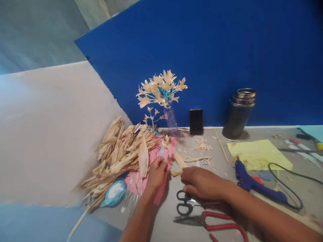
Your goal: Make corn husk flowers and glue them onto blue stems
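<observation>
My left hand (156, 172) is closed around a thin blue-wrapped stem topped by a small husk flower (166, 139), held upright over a pink sheet (136, 181). My right hand (200, 183) rests knuckles-up on the grey table, fingers curled, just above black-handled scissors (185, 203); what it grips, if anything, is hidden. A strip of dried husk (179, 160) lies between the two hands. A pile of dried corn husks (121, 151) sits to the left, with a roll of light blue ribbon (114, 192) at its near edge.
A small vase of husk flowers (163, 90) stands at the blue backdrop beside a dark phone (196, 121) and a steel flask (239, 112). Right of my hands lie a blue glue gun (252, 183), yellow paper (259, 154), red-handled shears (214, 225) and a wooden stick (221, 145).
</observation>
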The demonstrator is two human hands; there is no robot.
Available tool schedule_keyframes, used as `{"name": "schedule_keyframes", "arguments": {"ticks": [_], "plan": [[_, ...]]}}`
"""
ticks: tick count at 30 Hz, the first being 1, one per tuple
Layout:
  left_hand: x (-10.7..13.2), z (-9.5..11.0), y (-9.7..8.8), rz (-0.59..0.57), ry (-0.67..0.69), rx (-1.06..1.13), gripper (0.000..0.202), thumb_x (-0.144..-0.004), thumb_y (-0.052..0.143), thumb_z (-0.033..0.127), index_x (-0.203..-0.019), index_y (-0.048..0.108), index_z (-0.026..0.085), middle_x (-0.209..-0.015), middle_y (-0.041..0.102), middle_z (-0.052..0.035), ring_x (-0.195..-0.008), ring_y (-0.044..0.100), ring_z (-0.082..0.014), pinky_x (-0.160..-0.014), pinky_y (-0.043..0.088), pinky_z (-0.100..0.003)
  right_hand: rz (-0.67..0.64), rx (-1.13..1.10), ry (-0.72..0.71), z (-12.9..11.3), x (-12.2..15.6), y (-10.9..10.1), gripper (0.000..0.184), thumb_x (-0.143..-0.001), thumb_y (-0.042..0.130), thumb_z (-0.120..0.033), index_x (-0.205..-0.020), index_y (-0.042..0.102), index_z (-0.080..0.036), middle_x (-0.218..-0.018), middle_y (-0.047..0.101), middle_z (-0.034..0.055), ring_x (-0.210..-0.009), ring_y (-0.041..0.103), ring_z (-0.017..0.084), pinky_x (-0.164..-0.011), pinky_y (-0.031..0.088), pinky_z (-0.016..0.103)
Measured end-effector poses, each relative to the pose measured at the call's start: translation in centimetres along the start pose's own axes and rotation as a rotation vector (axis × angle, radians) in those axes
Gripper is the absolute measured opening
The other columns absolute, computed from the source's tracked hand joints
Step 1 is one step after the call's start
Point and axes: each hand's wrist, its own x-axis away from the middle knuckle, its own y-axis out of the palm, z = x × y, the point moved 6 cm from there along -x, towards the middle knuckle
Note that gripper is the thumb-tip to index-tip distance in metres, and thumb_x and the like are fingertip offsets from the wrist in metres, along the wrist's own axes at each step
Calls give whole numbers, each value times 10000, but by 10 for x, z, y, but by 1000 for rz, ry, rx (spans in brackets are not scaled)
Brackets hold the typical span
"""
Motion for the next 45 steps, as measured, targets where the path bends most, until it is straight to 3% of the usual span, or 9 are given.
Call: {"name": "schedule_keyframes", "arguments": {"ticks": [7, 11, 15, 21, 25, 29, 34, 40, 45], "plan": [[21, 9, 30, -310, -192, 536, 459, -734, 734, 584, -770, 500, 191, -543, 444, 83, -427, 251, -37, -417, 176, -169, 241, -135, 186, 45, -5, -27, 187, -868, 610, -261, -948, 741, -154, -981, 758, 131, -950, 677, 278, -887, 461, 371], [28, 15, 57, -390, -190, 639, 469, -739, 747, 591, -780, 526, 179, -528, 440, 83, -425, 231, -34, -416, 148, -173, 410, -373, 318, 37, 14, -27, 356, -955, 460, -376, -1092, 700, -152, -921, 767, 89, -770, 703, 204, -666, 516, 279], [37, 18, 85, -381, -127, 593, 496, -775, 686, 647, -745, 560, 168, -516, 429, 72, -422, 263, -45, -416, 182, -189, 720, -864, 436, 37, 29, -23, 313, -753, 714, -439, -862, 747, -148, -710, 717, 38, -649, 629, 183, -601, 474, 269], [45, 17, 90, -256, -95, 554, 534, -756, 702, 640, -849, 715, 114, -670, 582, -8, -476, 332, -47, -436, 199, -196, 895, -1056, 469, 48, 42, -24, 338, -709, 795, -491, -739, 729, -161, -574, 603, -28, -495, 447, 95, -501, 353, 233], [48, 11, 91, -266, -161, 588, 533, -729, 733, 618, -902, 737, 114, -689, 589, -11, -477, 316, -45, -444, 169, -200, 924, -1208, 436, 50, 44, -24, 368, -673, 849, -488, -741, 703, -157, -608, 629, -15, -506, 482, 93, -510, 383, 222], [50, 9, 90, -234, -102, 476, 530, -746, 698, 648, -776, 713, 118, -623, 554, 0, -477, 308, -58, -464, 199, -218, 892, -1208, 396, 47, 42, -22, 361, -666, 859, -463, -733, 666, -166, -583, 625, -19, -506, 518, 107, -519, 410, 229], [54, 23, 87, -241, 88, 311, 476, -856, 590, 591, -704, 668, 147, -709, 641, -35, -562, 414, -111, -567, 344, -253, 835, -1140, 353, 44, 38, -21, 307, -690, 832, -421, -714, 664, -166, -522, 585, -42, -472, 497, 102, -494, 386, 226], [59, 29, 84, -237, 110, 264, 530, -913, 477, 622, -772, 691, 158, -757, 663, -66, -697, 534, -185, -690, 416, -291, 792, -1071, 333, 33, 38, -29, 300, -707, 792, -438, -662, 656, -175, -510, 563, -41, -460, 507, 122, -490, 419, 252], [61, 35, 77, -123, 154, 256, 516, -931, 457, 631, -853, 686, 175, -836, 688, -88, -790, 575, -215, -753, 432, -303, 823, -871, 316, 20, 47, -45, 332, -770, 740, -478, -646, 657, -181, -581, 635, 8, -533, 575, 154, -541, 476, 262]]}}
